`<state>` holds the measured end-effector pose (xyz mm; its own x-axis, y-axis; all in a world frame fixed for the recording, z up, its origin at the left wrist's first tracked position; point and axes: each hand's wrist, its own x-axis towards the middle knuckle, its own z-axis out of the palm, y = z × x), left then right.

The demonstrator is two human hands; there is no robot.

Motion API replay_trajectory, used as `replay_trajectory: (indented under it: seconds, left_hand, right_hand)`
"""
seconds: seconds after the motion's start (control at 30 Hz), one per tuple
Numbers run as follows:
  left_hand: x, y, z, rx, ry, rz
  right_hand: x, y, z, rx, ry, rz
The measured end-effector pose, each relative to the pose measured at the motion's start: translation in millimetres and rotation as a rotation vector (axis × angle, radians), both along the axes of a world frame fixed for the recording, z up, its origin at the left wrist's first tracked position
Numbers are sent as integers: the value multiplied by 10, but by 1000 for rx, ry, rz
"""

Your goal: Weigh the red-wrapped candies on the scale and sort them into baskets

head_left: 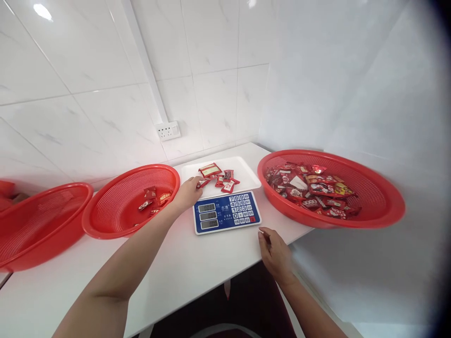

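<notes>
At the left edge of the scale's white tray (246,184), my left hand (188,192) is closed on a small red wrapped snack packet (202,183). Several more red snack packets (229,185) lie on the tray beside my fingers. In front of the tray is the scale's blue keypad and display panel (227,212); its readouts are too faint to read surely. My right hand (274,251) rests by the front table edge, right of the panel, its fingers loosely curled with nothing visible in them.
A large red basket (387,206) full of wrapped snacks stands on the right, partly past the table edge. To the left, a red basket (105,206) holds a few packets, with another red basket (45,249) beside it. A power socket (168,131) is on the tiled wall.
</notes>
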<state>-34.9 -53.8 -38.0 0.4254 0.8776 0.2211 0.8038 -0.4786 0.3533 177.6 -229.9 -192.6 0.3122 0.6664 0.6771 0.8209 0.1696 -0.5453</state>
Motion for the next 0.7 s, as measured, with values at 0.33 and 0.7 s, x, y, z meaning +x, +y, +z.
replay_trajectory:
  seconds: [0.33, 0.7]
  left_hand:
    - [4, 200, 191, -9, 1, 58]
    - [143, 448, 190, -225, 15, 123]
  right_hand:
    - [3, 20, -9, 53, -26, 18]
    - [16, 13, -12, 44, -25, 25]
